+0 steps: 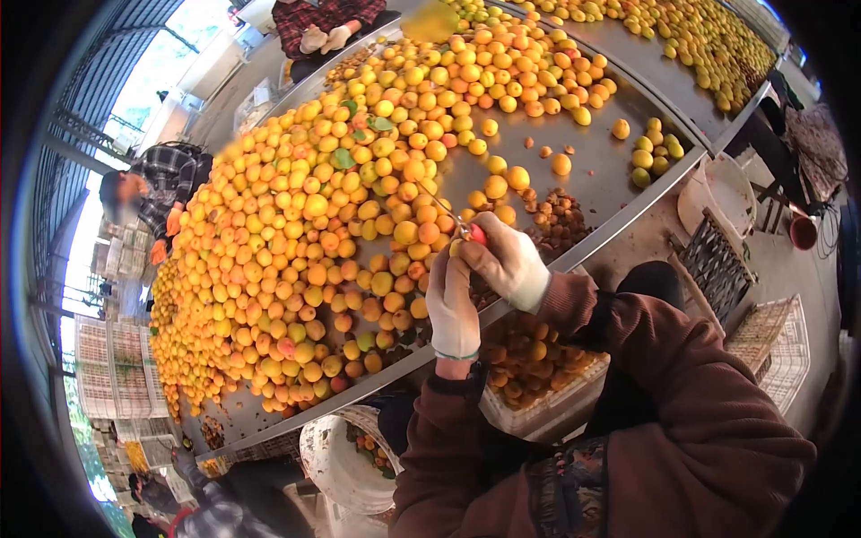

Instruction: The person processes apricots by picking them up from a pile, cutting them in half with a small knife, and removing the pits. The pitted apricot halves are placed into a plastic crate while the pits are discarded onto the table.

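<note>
Both my hands wear white gloves and meet over the near edge of the metal table [641,204]. My right hand [513,267] is closed round the red handle of a small knife [476,234], its thin blade pointing up and left over the fruit. My left hand [452,305] has its fingers raised and pressed round a small yellow fruit [456,247], mostly hidden by the fingers. A large heap of orange-yellow fruit [296,206] covers the table beyond and left of my hands. Dark pits and scraps [560,222] lie just right of them.
Below the edge stand a crate of cut fruit [547,408] and a white bucket [345,457]. People sit at the far side [327,27], the left [170,184] and lower left [215,507]. Yellow-green fruit [655,154] lies near the right corner; a crate [785,359] stands right.
</note>
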The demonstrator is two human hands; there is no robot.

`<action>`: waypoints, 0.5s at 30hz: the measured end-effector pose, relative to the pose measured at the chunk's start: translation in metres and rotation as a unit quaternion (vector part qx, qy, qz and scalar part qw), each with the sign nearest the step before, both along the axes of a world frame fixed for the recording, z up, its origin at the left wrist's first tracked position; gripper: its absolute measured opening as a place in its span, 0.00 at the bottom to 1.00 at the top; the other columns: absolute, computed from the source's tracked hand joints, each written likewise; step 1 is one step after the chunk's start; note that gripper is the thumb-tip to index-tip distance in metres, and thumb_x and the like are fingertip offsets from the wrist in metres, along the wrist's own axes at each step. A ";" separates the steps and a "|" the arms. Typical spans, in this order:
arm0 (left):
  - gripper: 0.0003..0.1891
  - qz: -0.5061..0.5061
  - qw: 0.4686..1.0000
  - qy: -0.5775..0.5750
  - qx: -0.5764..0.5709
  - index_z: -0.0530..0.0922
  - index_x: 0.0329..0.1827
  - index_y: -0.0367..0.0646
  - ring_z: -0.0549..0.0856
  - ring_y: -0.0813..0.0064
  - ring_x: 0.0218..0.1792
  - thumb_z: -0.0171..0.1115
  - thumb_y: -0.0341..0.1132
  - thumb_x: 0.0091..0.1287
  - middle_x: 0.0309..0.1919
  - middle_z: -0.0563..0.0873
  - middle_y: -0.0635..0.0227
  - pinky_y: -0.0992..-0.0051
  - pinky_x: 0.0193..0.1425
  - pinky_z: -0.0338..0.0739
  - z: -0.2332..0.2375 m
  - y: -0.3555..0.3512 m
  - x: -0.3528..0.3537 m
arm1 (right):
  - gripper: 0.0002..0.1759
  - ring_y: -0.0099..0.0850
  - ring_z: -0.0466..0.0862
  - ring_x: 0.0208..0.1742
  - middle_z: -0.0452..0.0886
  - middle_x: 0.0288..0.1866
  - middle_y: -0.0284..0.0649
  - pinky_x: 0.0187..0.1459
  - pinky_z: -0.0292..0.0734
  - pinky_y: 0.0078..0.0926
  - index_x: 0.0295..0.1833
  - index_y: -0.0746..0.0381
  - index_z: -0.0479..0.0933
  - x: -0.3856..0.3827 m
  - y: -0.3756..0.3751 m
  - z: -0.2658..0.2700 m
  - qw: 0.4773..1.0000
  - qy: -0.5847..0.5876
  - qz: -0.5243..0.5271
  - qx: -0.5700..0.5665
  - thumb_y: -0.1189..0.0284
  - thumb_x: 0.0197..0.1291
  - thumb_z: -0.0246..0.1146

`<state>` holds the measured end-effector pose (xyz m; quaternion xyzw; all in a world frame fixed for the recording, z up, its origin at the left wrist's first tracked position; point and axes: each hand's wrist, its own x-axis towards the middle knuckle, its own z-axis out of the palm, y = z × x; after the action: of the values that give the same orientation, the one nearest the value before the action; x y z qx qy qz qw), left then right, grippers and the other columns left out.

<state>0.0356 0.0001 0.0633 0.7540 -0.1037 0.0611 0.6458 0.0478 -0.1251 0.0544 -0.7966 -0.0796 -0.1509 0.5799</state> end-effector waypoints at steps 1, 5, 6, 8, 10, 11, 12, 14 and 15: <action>0.18 0.026 0.999 -0.010 -0.022 0.76 0.58 0.32 0.79 0.74 0.53 0.49 0.38 0.76 0.51 0.81 0.63 0.75 0.60 0.72 -0.003 -0.006 -0.002 | 0.24 0.55 0.80 0.40 0.76 0.35 0.52 0.40 0.75 0.43 0.45 0.62 0.70 0.000 0.000 0.000 1.000 0.019 0.007 0.007 0.50 0.68 0.58; 0.16 0.020 0.994 0.013 -0.102 0.75 0.59 0.34 0.80 0.70 0.54 0.51 0.34 0.74 0.50 0.81 0.59 0.73 0.59 0.74 -0.010 -0.006 -0.002 | 0.21 0.54 0.80 0.39 0.77 0.35 0.51 0.38 0.75 0.43 0.43 0.63 0.70 -0.003 -0.001 0.009 0.999 0.045 0.021 -0.017 0.54 0.66 0.61; 0.16 -0.002 0.999 -0.033 0.017 0.75 0.60 0.35 0.81 0.68 0.53 0.53 0.33 0.72 0.50 0.82 0.58 0.72 0.58 0.75 -0.008 -0.001 -0.001 | 0.21 0.54 0.80 0.39 0.77 0.35 0.51 0.38 0.75 0.43 0.43 0.63 0.70 -0.002 -0.002 0.009 0.999 0.048 0.018 -0.014 0.54 0.66 0.61; 0.17 -0.032 0.988 -0.071 0.136 0.74 0.60 0.37 0.82 0.66 0.53 0.56 0.31 0.71 0.50 0.82 0.57 0.71 0.57 0.76 -0.010 0.004 -0.002 | 0.19 0.53 0.80 0.37 0.77 0.35 0.50 0.38 0.75 0.44 0.41 0.62 0.71 -0.002 -0.006 0.008 0.996 -0.015 0.034 -0.086 0.57 0.64 0.62; 0.18 -0.026 0.989 0.005 0.142 0.73 0.61 0.39 0.84 0.64 0.52 0.60 0.29 0.67 0.49 0.84 0.57 0.70 0.55 0.78 -0.015 0.006 -0.003 | 0.17 0.52 0.80 0.36 0.76 0.34 0.49 0.36 0.76 0.45 0.40 0.62 0.72 -0.001 -0.009 0.003 0.991 -0.037 0.023 -0.123 0.58 0.63 0.63; 0.19 -0.025 0.989 0.043 0.136 0.73 0.59 0.39 0.85 0.64 0.52 0.63 0.29 0.65 0.48 0.85 0.59 0.70 0.54 0.78 -0.015 0.007 -0.003 | 0.16 0.51 0.80 0.35 0.76 0.34 0.49 0.35 0.77 0.44 0.40 0.61 0.72 0.000 -0.010 -0.001 0.987 -0.052 0.028 -0.147 0.59 0.62 0.63; 0.19 -0.031 0.988 0.047 0.142 0.73 0.59 0.39 0.85 0.64 0.52 0.63 0.29 0.65 0.48 0.85 0.59 0.70 0.54 0.78 -0.025 0.014 0.001 | 0.16 0.50 0.81 0.35 0.76 0.34 0.48 0.34 0.77 0.43 0.40 0.61 0.72 0.000 -0.010 -0.004 0.982 -0.069 0.033 -0.170 0.59 0.62 0.63; 0.19 -0.074 0.947 0.270 -0.155 0.73 0.58 0.38 0.85 0.67 0.53 0.64 0.28 0.65 0.48 0.85 0.60 0.71 0.53 0.79 -0.030 0.019 0.012 | 0.16 0.49 0.81 0.34 0.77 0.34 0.46 0.33 0.78 0.42 0.40 0.61 0.72 0.000 -0.010 -0.004 0.980 -0.091 0.033 -0.174 0.59 0.61 0.63; 0.19 -0.071 0.903 0.330 -0.268 0.73 0.58 0.39 0.84 0.70 0.52 0.64 0.26 0.64 0.47 0.85 0.61 0.72 0.52 0.79 -0.033 0.020 0.004 | 0.15 0.49 0.81 0.34 0.77 0.35 0.46 0.33 0.79 0.42 0.40 0.61 0.72 0.000 -0.009 -0.005 0.975 -0.095 0.046 -0.194 0.60 0.60 0.64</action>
<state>0.0396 0.0198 0.0303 0.5204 0.0822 -0.2112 0.8233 0.0480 -0.1343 0.0495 -0.8717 -0.1986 -0.1806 0.4100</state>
